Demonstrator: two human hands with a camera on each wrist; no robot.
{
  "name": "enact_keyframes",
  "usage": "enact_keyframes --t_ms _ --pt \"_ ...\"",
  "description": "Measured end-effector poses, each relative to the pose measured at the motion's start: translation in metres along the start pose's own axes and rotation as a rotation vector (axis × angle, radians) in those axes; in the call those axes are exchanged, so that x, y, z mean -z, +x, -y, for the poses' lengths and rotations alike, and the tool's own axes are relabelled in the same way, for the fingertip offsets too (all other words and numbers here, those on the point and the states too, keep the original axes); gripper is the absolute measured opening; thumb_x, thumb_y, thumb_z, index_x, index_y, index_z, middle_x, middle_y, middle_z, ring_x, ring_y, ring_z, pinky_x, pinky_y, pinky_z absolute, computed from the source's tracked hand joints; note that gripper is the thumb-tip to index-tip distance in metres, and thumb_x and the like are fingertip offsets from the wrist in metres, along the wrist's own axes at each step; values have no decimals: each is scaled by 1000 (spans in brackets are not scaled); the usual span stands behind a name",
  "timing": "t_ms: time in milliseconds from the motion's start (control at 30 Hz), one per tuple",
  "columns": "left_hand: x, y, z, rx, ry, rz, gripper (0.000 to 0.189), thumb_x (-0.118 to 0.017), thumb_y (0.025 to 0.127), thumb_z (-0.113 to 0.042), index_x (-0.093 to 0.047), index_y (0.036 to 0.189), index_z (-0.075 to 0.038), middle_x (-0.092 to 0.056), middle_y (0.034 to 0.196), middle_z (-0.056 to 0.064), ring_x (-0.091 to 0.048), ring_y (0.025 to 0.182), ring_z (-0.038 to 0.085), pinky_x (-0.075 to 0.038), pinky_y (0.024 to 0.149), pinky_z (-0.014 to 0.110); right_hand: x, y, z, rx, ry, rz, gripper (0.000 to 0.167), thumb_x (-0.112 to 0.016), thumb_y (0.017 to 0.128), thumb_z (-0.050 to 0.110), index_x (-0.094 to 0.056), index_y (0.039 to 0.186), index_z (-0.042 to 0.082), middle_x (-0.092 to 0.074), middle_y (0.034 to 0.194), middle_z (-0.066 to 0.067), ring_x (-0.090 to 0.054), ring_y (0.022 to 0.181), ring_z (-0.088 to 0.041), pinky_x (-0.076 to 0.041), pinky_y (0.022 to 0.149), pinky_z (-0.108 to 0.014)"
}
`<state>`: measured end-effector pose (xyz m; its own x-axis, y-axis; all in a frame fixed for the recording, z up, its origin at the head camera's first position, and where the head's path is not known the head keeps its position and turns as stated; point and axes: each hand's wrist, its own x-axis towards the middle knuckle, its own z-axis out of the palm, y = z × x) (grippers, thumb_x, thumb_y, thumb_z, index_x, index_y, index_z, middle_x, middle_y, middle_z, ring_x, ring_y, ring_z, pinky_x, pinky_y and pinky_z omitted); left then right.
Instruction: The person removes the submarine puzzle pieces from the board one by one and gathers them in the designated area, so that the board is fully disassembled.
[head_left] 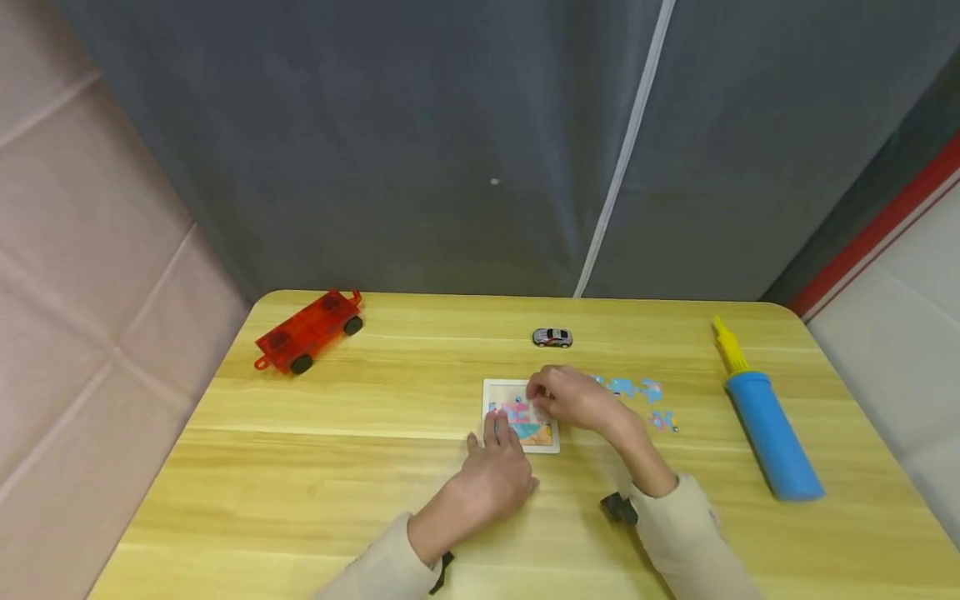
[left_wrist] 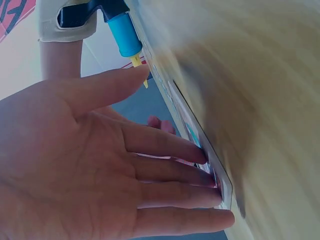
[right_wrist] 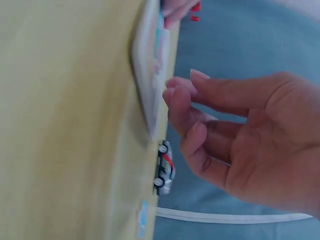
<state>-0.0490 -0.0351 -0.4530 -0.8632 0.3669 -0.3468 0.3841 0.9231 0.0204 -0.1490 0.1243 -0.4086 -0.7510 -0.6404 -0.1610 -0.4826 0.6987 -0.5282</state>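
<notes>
Two hands in: left hand [head_left: 497, 477], fingers straight, rests on the white-framed square jigsaw tray [head_left: 543, 448] beneath it; right hand [head_left: 572, 396] curls just above, can't tell if gripping; best brace tray, align, press flat.

Left hand [head_left: 495, 477] and right hand [head_left: 576, 400] hide some of the puzzle [head_left: 537, 432].
You can't tell if the right fingers [right_wrist: 176, 106] hold anything; the sleeves [head_left: 692, 537] are cut off below.

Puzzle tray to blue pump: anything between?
Yes, per the head view: loose puzzle pieces on the table, and the right forearm crossing above it, its hand over the tray. The pump stands clear of the pieces.
</notes>
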Motion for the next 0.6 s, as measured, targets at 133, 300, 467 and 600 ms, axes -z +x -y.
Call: enact_keyframes --t_ms 133,300,467,600 --pt "-11 7 1 2 -1 4 79 -57 113 -52 -51 156 13 -31 172 38 -31 161 54 -51 113 67 -7 3 3 -47 47 20 9 -67 104 -4 -76 107 -1 -72 93 -4 -64 82 -13 -58 80 -33" --pt "-21 13 3 6 -4 3 81 -57 112 -56 -52 156 12 -31 172 37 -30 161 55 -53 110 67 -13 4 6 -66 24 15 4 -68 106 0 -70 102 2 -64 92 -3 -55 81 -14 -52 76 -30" --pt "-22 13 1 2 -2 1 77 -56 112 -54 -55 154 11 -32 171 38 -32 160 56 -54 108 68 -18 5 10 -97 -16 -12 8 -70 106 3 -67 100 6 -60 94 -3 -52 83 -16 -49 74 -30" --pt "-18 11 0 7 -9 3 76 -58 112 -52 -54 154 12 -32 171 38 -31 160 56 -54 108 68 -19 6 11 -95 21 -47 11 -70 106 2 -64 98 8 -60 87 -2 -52 77 -15 -45 68 -26"
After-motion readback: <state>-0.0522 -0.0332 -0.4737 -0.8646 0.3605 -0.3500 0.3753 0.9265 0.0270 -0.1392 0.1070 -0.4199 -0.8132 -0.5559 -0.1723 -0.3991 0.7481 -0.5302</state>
